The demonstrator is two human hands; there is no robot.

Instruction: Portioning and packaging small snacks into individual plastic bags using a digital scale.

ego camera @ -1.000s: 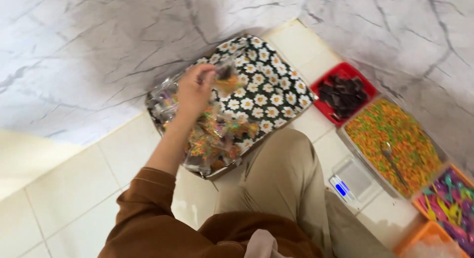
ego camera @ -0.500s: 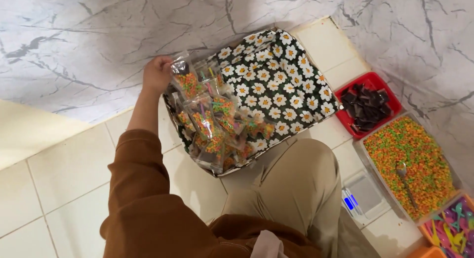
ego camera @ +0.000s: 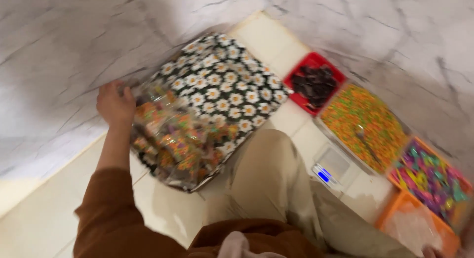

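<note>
Seen from above, the left hand [ego camera: 114, 103] lies at the far left corner of the daisy-patterned tray [ego camera: 232, 90], its fingers curled toward the clear snack packets [ego camera: 173, 137] heaped along the tray's left side. The hand touches the outermost packet of the heap; motion blur hides whether the fingers are closed on it, so the grip cannot be told. A brown sleeve [ego camera: 111, 213] covers the forearm up to just short of the wrist. At the bottom right corner of the view a small part of what may be the right hand [ego camera: 430, 251] shows beside the orange basket [ego camera: 419, 226]; its fingers are cut off by the edge, and how far it is open cannot be told.

The tray rests on a pale tiled floor [ego camera: 44, 218], its right half bare and showing white flowers on black. Along the right, in a row running toward the near corner, stand a red tray [ego camera: 312, 85] of dark pieces, a clear bin [ego camera: 363, 124] of orange and green snacks, and a bin [ego camera: 427, 176] of multicoloured pieces. A small digital scale [ego camera: 331, 169] with a lit blue display sits just beside the person's knee in beige trousers [ego camera: 271, 184]. Behind everything rises a grey-veined marble wall [ego camera: 59, 50].
</note>
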